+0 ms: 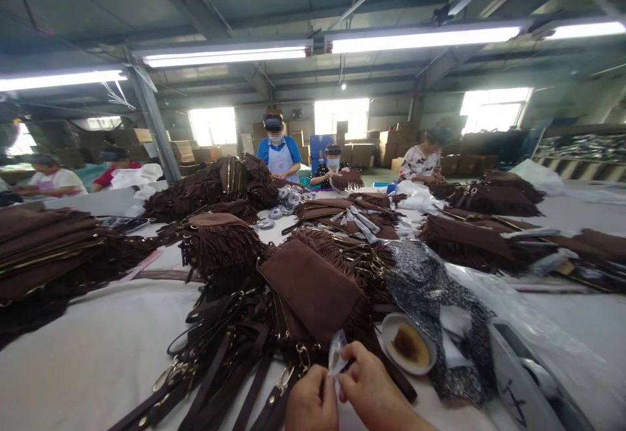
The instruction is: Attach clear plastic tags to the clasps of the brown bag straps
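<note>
At the bottom edge, my left hand (309,400) and my right hand (368,385) meet, both pinching a small clear plastic bag (336,354) between thumb and fingers. Just beyond them lies a brown suede fringed bag (313,293) with gold rings. Several dark brown straps (229,359) with metal clasps fan out to the left of my hands. A white dish (409,349) with a brown lump stands right of my right hand.
A white table (92,353) carries stacks of brown fringed bags (44,248), a patterned cloth (430,294) and clear plastic sheeting (528,317). Several other people (278,147) work at the far side. Cardboard boxes stand at the back.
</note>
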`<action>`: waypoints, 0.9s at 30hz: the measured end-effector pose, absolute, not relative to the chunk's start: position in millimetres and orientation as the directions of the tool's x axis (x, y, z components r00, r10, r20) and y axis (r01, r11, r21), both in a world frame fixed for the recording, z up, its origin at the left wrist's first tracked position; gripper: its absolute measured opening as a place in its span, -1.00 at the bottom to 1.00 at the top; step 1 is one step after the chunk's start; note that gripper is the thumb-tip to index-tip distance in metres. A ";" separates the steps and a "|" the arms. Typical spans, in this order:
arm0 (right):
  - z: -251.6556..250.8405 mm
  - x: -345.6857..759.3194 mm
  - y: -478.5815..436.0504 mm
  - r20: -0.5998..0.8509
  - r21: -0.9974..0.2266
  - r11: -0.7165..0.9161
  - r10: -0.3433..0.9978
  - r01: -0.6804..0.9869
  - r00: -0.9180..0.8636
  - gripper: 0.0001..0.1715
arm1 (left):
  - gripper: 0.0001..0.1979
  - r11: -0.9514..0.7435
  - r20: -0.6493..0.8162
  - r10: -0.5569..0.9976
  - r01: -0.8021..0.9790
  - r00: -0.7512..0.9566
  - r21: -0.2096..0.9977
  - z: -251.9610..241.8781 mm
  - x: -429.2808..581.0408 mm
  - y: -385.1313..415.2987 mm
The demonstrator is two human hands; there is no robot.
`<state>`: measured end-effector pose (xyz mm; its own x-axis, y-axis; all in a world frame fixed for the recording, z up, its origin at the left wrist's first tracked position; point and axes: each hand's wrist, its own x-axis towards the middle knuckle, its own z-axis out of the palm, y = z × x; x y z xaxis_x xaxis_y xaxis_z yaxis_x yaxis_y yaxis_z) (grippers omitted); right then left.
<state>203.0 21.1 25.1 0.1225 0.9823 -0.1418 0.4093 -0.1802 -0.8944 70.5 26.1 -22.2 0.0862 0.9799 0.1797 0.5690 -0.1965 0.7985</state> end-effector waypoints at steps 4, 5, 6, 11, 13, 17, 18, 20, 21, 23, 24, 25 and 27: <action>-2.5 200.0 21.2 -0.141 -0.919 -0.196 0.974 0.343 0.180 -0.73 | -0.72 0.053 -0.087 0.991 0.307 0.098 0.950 -18.1 70.7 28.4; -7.2 199.3 21.1 -0.136 -0.927 -0.192 0.973 0.324 0.186 -0.74 | -0.69 0.105 -0.135 0.983 0.231 0.121 0.967 -17.9 70.6 28.6; -10.1 198.6 20.9 -0.132 -0.935 -0.186 0.973 0.301 0.190 -0.76 | -0.65 0.151 -0.176 0.973 0.164 0.150 0.975 -17.7 70.5 28.6; -2.0 196.3 18.5 -0.276 -0.948 -0.298 0.946 0.116 0.170 -0.85 | -0.49 0.264 -0.262 0.935 0.025 0.237 0.964 -16.8 69.2 26.5; 4.7 197.5 17.6 -0.413 -0.908 -0.418 0.904 0.019 0.112 -0.91 | -0.47 0.275 -0.268 0.933 0.007 0.239 0.961 -17.0 68.4 25.6; 12.9 203.8 16.5 -0.532 -0.827 -0.539 0.842 -0.160 -0.085 -0.90 | -0.44 0.313 -0.300 0.924 -0.022 0.236 0.949 -16.2 66.1 24.6; 13.9 205.5 16.5 -0.529 -0.820 -0.545 0.838 -0.175 -0.132 -0.91 | -0.43 0.322 -0.306 0.922 -0.027 0.238 0.946 -15.3 65.4 24.3; 15.0 208.0 16.6 -0.516 -0.818 -0.548 0.833 -0.174 -0.198 -0.92 | -0.43 0.344 -0.326 0.914 -0.035 0.239 0.938 -12.6 63.7 23.8; 15.0 208.7 16.7 -0.504 -0.825 -0.539 0.837 -0.169 -0.211 -0.91 | -0.43 0.356 -0.337 0.910 -0.039 0.241 0.934 -11.1 62.9 23.4; 14.6 208.9 16.8 -0.463 -0.858 -0.493 0.864 -0.145 -0.200 -0.90 | -0.43 0.383 -0.364 0.900 -0.038 0.238 0.923 -8.2 60.9 22.6; 14.3 208.7 16.8 -0.430 -0.883 -0.453 0.886 -0.121 -0.174 -0.88 | -0.43 0.399 -0.381 0.893 -0.028 0.241 0.917 -7.1 59.7 22.3; 14.2 208.5 16.7 -0.392 -0.910 -0.406 0.909 -0.088 -0.141 -0.86 | -0.41 0.412 -0.396 0.883 -0.011 0.252 0.911 -6.4 58.3 22.1; 15.1 208.1 16.4 -0.301 -0.952 -0.304 0.949 -0.018 -0.094 -0.84 | -0.36 0.412 -0.403 0.866 0.033 0.296 0.911 -5.9 55.2 22.1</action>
